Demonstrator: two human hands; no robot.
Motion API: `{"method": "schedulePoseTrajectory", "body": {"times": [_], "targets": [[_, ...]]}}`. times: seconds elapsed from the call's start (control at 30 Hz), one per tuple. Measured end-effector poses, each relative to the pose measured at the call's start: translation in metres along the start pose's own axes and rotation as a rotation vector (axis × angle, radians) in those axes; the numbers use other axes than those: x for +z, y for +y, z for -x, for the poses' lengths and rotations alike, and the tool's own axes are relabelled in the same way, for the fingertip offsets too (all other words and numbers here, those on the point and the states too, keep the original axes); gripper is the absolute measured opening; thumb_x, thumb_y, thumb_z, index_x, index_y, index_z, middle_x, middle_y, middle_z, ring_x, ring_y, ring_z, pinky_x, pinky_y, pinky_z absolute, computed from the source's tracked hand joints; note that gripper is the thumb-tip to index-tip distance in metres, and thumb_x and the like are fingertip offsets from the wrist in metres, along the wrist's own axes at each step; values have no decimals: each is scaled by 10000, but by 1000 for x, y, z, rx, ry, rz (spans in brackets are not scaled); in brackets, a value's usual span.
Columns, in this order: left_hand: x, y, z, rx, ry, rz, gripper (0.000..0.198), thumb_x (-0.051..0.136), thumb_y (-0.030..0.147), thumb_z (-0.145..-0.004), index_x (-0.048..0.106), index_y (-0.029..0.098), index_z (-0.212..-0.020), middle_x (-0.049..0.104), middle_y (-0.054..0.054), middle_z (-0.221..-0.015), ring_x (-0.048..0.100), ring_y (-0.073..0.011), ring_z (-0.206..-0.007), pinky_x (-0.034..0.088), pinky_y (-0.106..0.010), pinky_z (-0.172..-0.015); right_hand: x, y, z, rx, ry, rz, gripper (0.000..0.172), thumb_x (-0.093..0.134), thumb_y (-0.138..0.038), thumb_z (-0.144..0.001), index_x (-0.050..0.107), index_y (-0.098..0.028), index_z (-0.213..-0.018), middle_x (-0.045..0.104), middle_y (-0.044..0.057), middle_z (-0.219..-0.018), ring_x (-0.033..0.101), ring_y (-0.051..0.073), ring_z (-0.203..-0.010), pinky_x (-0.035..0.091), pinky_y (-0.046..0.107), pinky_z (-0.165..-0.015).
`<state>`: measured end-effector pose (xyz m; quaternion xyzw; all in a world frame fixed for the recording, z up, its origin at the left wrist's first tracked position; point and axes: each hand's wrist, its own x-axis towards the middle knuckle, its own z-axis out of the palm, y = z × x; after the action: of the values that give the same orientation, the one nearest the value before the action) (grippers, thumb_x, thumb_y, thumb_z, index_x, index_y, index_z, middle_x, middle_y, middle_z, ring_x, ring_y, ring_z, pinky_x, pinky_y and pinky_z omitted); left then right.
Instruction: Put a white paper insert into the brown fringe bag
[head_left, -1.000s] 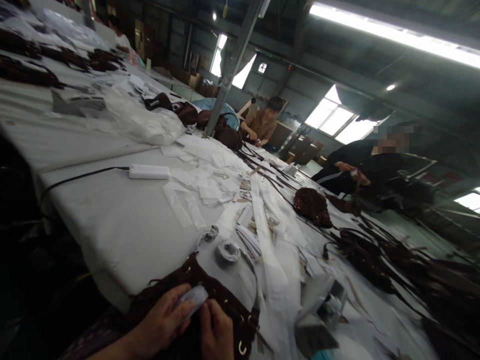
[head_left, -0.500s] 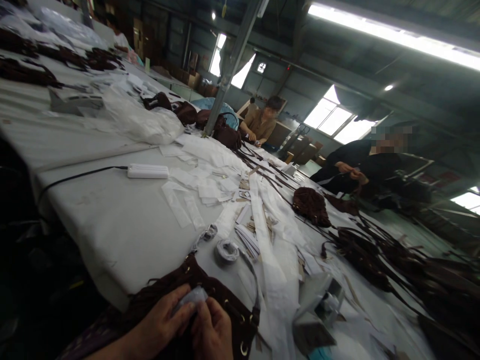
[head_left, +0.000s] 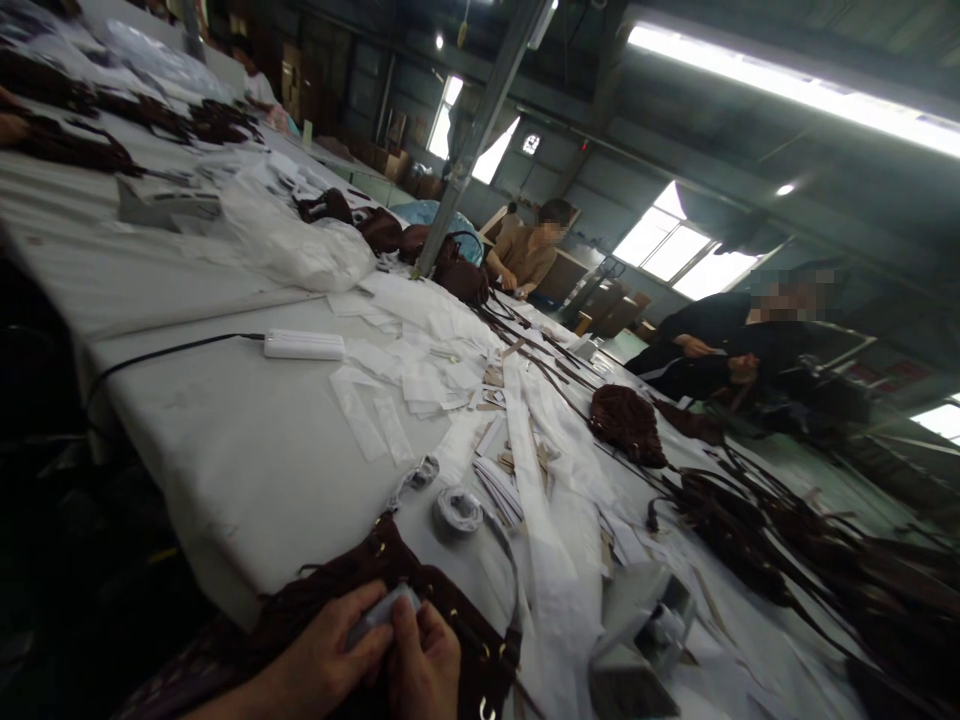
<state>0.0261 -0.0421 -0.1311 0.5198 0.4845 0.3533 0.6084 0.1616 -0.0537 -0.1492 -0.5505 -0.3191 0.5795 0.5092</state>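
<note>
A dark brown bag (head_left: 469, 640) with metal eyelets lies at the table's near edge, in front of me. Over it, my left hand (head_left: 330, 645) pinches a small pale grey, wrapped-looking piece (head_left: 382, 612) from the left. My right hand (head_left: 426, 660) closes on the same piece from the right, thumb on top. What is inside the wrapping is hidden. A strap (head_left: 412, 483) wrapped in grey material runs up from the bag, and beside it sits a coiled grey roll (head_left: 459, 510).
A tape dispenser (head_left: 641, 640) stands at the right, near long white strips (head_left: 551, 570) and scattered papers. A white corded box (head_left: 304, 345) lies farther left. More brown bags (head_left: 626, 425) line the far side, where two people work by a metal post (head_left: 484, 130).
My view has shifted slightly; both hands stay on the grey piece. The dark-clothed co-worker's hands have moved apart. Another person's hand now shows at the far left edge.
</note>
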Motion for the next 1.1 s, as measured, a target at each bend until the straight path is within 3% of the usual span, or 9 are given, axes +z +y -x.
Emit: {"method": "schedulePoseTrajectory", "body": {"times": [0.13,0.37,0.6,0.7,0.77,0.83,0.9,1.0,1.1], "targets": [[1,3,0,14,-10,1,419,608,481,-808,642,180,-1097,681,-59,-957,605,-222,-885,489,-267,-804,-2,8,-3,-20,31,7,468,690,-592,-725,646,-126,-741,604,3,-612,497,100,-546,415,212,-520],[1,12,0,31,-95,-12,333,550,457,-858,654,156,-953,658,-31,-813,579,-172,-732,477,-233,-684,-2,7,-1,-37,43,32,441,694,-574,-733,636,-138,-704,543,-31,-543,424,77,-482,367,204,-475],[-6,6,2,-21,-80,-23,453,644,328,-750,615,183,-1177,695,-55,-1054,604,-274,-1024,486,-320,-904,-4,12,-3,-41,31,54,462,680,-586,-740,667,-126,-770,620,14,-633,510,111,-574,412,219,-536],[-8,-5,4,-4,-118,-53,539,674,257,-683,594,192,-1212,655,-55,-1201,537,-305,-1172,422,-354,-1014,-6,16,-5,-50,71,110,485,661,-612,-742,652,-128,-736,566,-12,-566,453,90,-521,379,208,-499],[-7,-11,6,0,-77,-44,559,683,262,-677,574,193,-1222,644,-68,-1224,535,-309,-1180,420,-358,-1015,-6,18,-6,-48,107,143,508,656,-638,-727,624,-134,-679,485,-48,-499,372,67,-467,330,197,-456],[-4,-15,10,39,-7,1,537,670,280,-715,538,200,-1229,665,-72,-1167,589,-280,-1096,458,-331,-958,-6,19,-7,-35,117,140,527,651,-659,-715,619,-134,-679,459,-58,-485,341,62,-454,306,197,-443],[0,-17,14,85,41,79,489,635,295,-771,492,220,-1232,695,-47,-1032,652,-219,-878,519,-277,-792,-5,20,-7,-16,106,117,543,642,-670,-714,629,-128,-717,486,-46,-508,358,67,-467,313,201,-453],[3,-19,19,101,54,151,353,605,345,-834,511,232,-1154,671,20,-731,593,-145,-543,484,-214,-518,-3,21,-6,-8,99,129,546,631,-676,-720,606,-132,-683,455,-53,-499,348,66,-467,298,201,-450],[1,-23,20,99,30,130,271,606,383,-853,580,227,-1073,600,48,-551,563,-137,-454,456,-203,-457,-2,19,-4,-14,109,173,557,614,-690,-722,577,-141,-644,416,-64,-478,332,64,-456,276,200,-437]]}}
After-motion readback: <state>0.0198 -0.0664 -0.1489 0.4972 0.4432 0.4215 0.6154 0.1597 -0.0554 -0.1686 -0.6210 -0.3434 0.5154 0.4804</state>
